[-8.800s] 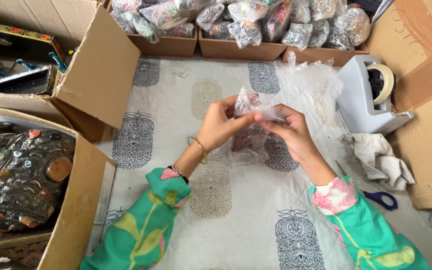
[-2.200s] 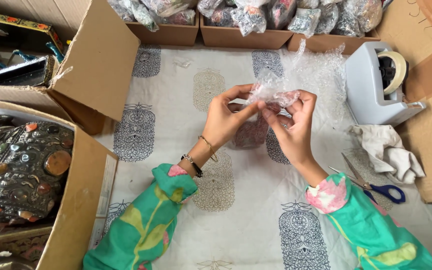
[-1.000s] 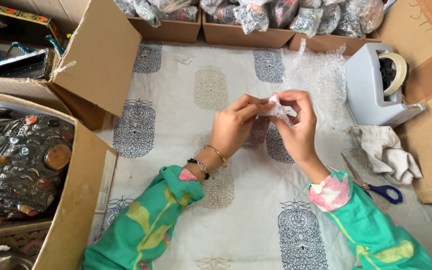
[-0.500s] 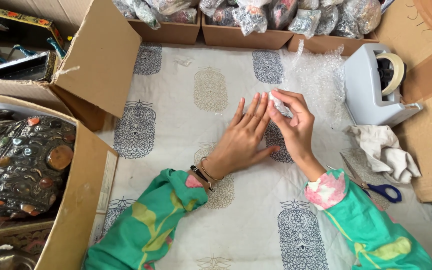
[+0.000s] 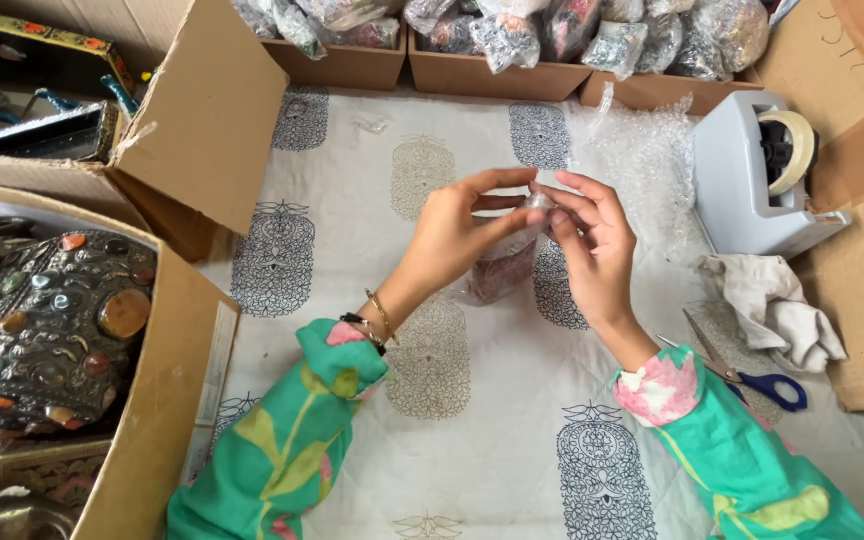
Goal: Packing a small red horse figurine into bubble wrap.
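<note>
Bubble-wrapped packet (image 5: 508, 262) (reddish inside) hangs pinched between left hand (image 5: 457, 232) and right hand (image 5: 592, 250) fingers.

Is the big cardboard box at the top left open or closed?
Open. The cardboard box has its flap raised and leaning outward over the patterned cloth, and objects inside show past its rim.

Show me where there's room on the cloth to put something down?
The printed cloth lies bare below and between the two arms, and also top left, between the cardboard box flap and the left hand. The right side is crowded: bubble wrap, tape dispenser, rag, scissors.
</note>
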